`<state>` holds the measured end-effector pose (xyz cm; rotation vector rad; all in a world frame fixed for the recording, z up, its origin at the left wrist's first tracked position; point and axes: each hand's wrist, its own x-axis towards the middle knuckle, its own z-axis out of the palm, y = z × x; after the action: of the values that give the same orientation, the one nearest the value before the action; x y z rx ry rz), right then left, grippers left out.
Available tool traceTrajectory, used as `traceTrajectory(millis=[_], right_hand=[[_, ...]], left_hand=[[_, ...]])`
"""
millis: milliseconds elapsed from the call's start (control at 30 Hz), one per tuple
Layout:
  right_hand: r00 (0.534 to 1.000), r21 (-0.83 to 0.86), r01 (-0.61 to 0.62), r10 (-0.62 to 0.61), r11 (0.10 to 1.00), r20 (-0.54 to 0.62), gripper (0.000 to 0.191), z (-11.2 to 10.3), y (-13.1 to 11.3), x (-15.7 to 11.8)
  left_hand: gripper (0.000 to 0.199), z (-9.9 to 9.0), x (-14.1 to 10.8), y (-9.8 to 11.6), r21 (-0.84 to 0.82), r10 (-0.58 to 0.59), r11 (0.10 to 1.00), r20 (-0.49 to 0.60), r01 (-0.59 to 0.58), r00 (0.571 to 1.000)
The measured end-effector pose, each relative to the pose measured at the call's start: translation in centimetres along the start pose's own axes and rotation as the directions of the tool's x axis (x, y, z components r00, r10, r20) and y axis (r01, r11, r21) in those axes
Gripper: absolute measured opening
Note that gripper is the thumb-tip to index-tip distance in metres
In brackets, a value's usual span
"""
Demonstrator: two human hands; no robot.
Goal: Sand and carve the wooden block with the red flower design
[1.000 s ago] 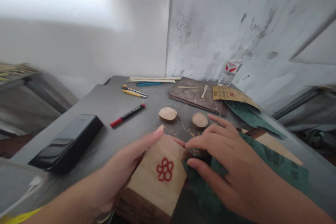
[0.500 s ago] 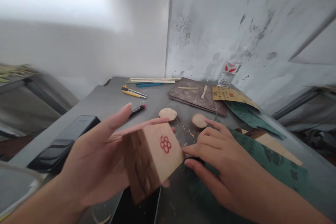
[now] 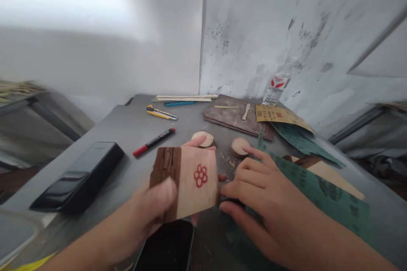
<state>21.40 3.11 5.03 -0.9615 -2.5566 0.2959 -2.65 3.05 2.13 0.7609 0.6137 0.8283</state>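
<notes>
My left hand (image 3: 159, 203) is wrapped around a wooden block (image 3: 201, 197) with rough brown bark on its left side. The block's pale face carries a red flower outline (image 3: 200, 175) and is turned toward me. Close to the block's right edge is my right hand (image 3: 257, 190), its thumb and forefinger curled in around something dark, mostly hidden. Its other fingers reach toward a small round wood slice (image 3: 241, 147). A second wood slice (image 3: 203, 138) lies behind the block, partly covered by my left fingertips.
A capped red marker (image 3: 154, 142), a yellow utility knife (image 3: 161, 113) and a black box-like device (image 3: 79, 178) lie left. A phone (image 3: 167, 247) is below the block. Green sandpaper (image 3: 324, 190), a brown board (image 3: 225, 114) and a water bottle (image 3: 276, 89) are right. Wood shavings (image 3: 229, 161) dot the table.
The left hand has turned the block so its flower face sits more upright, and its thumb has come down onto the bark side. The marker is now fully uncovered. The right hand has barely moved.
</notes>
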Motion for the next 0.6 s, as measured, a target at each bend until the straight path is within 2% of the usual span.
traceTrajectory(millis=[100,133,300,467,600], right_hand=[[0.998,0.027,0.03,-0.032,0.999,0.057,0.016,-0.2,-0.4,-0.1],[0.997,0.035,0.029,-0.031,0.999,0.067,0.017,-0.3,-0.4,-0.1],[0.999,0.049,-0.028,0.027,0.998,0.021,0.012,-0.5,0.2,-0.2],[0.997,0.005,-0.072,0.072,0.997,-0.037,0.01,0.2,0.4,-0.1],[0.999,-0.004,-0.016,0.016,1.0,-0.046,0.016,0.7,-0.2,0.0]], left_hand=[[0.06,0.5,0.3,0.7,-0.011,-0.002,1.0,0.017,0.002,1.0],[0.056,0.6,0.5,0.8,-0.021,-0.017,1.0,0.027,0.017,0.999],[0.053,0.4,0.9,0.7,-0.045,-0.083,0.995,0.069,0.087,0.994],[0.056,0.1,0.8,-0.3,-0.097,-0.07,0.992,0.149,0.085,0.986],[0.057,0.3,0.5,-0.2,-0.085,-0.123,0.988,0.075,0.129,0.99]])
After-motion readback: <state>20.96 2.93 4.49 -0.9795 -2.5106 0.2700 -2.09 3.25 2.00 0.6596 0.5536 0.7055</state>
